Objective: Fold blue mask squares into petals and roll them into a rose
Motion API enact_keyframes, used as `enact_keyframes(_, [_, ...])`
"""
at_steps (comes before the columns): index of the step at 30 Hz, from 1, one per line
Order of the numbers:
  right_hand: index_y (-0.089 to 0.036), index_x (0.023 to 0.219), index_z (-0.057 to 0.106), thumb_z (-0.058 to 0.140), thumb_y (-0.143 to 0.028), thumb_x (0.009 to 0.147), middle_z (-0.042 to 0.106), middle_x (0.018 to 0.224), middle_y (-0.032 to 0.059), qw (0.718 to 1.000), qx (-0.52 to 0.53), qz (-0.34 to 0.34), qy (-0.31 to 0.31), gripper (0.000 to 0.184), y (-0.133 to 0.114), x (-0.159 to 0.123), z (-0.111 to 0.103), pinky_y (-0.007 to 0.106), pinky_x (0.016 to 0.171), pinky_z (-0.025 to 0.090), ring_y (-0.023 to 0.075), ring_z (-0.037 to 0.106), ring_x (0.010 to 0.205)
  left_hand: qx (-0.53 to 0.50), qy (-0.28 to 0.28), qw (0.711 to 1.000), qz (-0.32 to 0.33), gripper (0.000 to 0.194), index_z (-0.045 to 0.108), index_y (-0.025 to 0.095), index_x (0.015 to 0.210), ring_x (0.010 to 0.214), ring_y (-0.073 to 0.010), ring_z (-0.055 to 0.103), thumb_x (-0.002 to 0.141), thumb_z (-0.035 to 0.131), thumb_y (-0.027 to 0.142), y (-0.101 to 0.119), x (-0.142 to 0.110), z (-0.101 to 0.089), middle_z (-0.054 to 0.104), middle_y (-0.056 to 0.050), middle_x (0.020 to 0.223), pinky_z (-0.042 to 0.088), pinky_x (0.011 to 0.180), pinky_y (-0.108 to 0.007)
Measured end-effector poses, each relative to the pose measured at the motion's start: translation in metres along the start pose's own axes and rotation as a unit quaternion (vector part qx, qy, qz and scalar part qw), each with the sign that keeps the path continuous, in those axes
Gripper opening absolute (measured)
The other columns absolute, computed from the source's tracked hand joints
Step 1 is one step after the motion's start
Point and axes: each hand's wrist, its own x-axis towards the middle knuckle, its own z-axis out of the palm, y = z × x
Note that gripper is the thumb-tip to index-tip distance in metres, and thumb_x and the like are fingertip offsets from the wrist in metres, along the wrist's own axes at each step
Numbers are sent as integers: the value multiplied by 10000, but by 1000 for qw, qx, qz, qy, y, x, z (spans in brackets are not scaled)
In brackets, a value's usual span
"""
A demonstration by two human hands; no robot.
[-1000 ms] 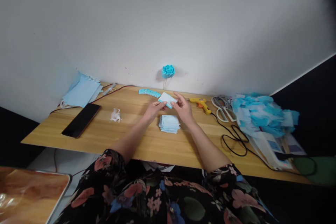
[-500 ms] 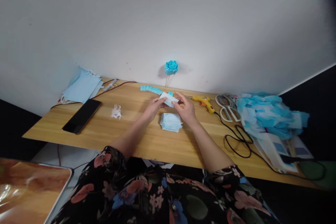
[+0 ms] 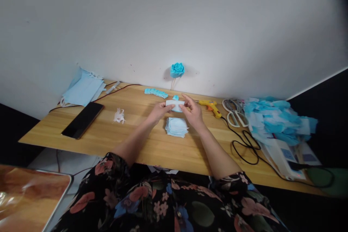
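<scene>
Between my hands is a pale blue and white fabric piece (image 3: 175, 104), gripped at both ends. My left hand (image 3: 159, 112) pinches its left end, thumb on top. At the right end my right hand (image 3: 192, 113) pinches it too, with the index finger raised. Just below lies a stack of pale blue squares (image 3: 176, 127). Beyond the hands, a small folded blue piece (image 3: 175, 98) rests on the table, and a row of folded blue pieces (image 3: 156, 93) is to its left. A blue fabric rose (image 3: 177, 70) on thin sticks stands against the wall.
A yellow glue gun (image 3: 209, 105) and white-handled scissors (image 3: 236, 116) lie to the right, near a heap of blue scraps (image 3: 277, 119) and a black cable (image 3: 246, 143). On the left are a phone (image 3: 83, 120), white scraps (image 3: 119, 115) and face masks (image 3: 84, 88).
The fabric piece has turned from a slant to nearly level, its folded form changing between my fingers. Both hands keep their hold. The view has shifted slightly.
</scene>
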Motion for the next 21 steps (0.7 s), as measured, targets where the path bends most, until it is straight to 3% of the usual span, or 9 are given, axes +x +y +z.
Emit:
enact_keyframes(4, [-256,1454,498,710,-340,800,696,915,32,997,49,29,-49,693,0,0,1,371,834,518,189,624,794,-11,26,1000,10,200,773,126,806,692,-156,623,684,840,270,-1,2,-1,748,-56,777,478,696,-286])
enact_keyframes(8, [-249,1436,521,678,-370,830,687,822,14,994,73,49,-72,638,3,3,-6,371,809,513,181,605,743,-68,65,994,49,292,734,122,819,683,-150,642,653,862,326,5,8,-8,744,-50,784,478,668,-275])
enact_keyframes(12, [-254,1364,577,653,-393,830,640,775,-3,992,102,63,41,557,14,15,-29,341,734,515,165,580,692,-160,110,979,69,339,673,133,882,620,-122,653,661,855,314,15,13,-20,728,-18,753,477,633,-253])
enact_keyframes(16, [-253,1261,620,633,-415,838,577,730,-22,977,112,62,171,453,26,26,-52,311,686,512,145,553,652,-202,135,969,37,284,629,137,920,615,-116,666,726,802,250,20,13,-24,722,-16,721,475,642,-241])
enact_keyframes(18, [-251,1210,635,616,-442,852,562,709,-25,973,100,59,201,406,29,28,-57,302,652,504,144,537,637,-204,132,970,19,254,624,136,926,617,-118,665,751,779,235,20,12,-22,720,-19,718,474,651,-245])
enact_keyframes(21, [-244,1181,649,591,-463,874,544,675,-34,976,79,55,197,381,28,26,-54,284,613,480,136,520,605,-196,121,973,11,261,625,135,937,634,-124,670,756,778,242,19,10,-20,724,-25,747,476,672,-257])
